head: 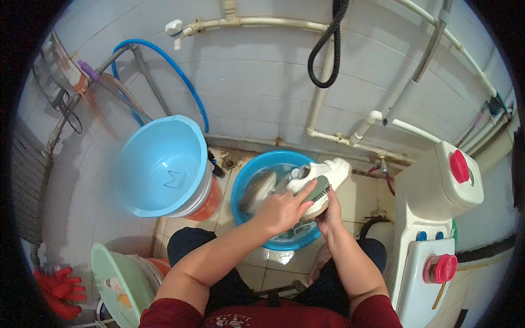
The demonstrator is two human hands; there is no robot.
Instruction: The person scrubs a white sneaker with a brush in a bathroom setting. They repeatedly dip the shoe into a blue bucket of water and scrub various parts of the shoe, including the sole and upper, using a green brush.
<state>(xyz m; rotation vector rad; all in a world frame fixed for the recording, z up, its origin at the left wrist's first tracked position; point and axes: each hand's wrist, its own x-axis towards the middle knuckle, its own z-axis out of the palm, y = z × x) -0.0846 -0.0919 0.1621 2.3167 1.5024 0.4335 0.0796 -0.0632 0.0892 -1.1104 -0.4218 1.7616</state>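
Note:
Over a blue plastic basin (238,180) on the tiled floor, my right hand (331,211) grips a white sneaker (338,174) from below, near its sole. My left hand (283,211) holds a grey-green scrubbing brush (320,186), its dark bristles turned against the side of the shoe. The sneaker is tilted, one end pointing up and to the right past the basin's rim. In the basin's water lies another shoe (262,188), pale and brownish, partly under the surface. Light laces (301,229) show in the water below my hands.
A light blue basin (164,164) sits on a red and white bucket (205,201) at left. Closer to me stands a green basin (117,279), with red rubber gloves (61,291) beside it. A white jerrycan (426,180) and a red-lidded jar (439,268) flank my right side. Pipes (262,22) line the tiled wall.

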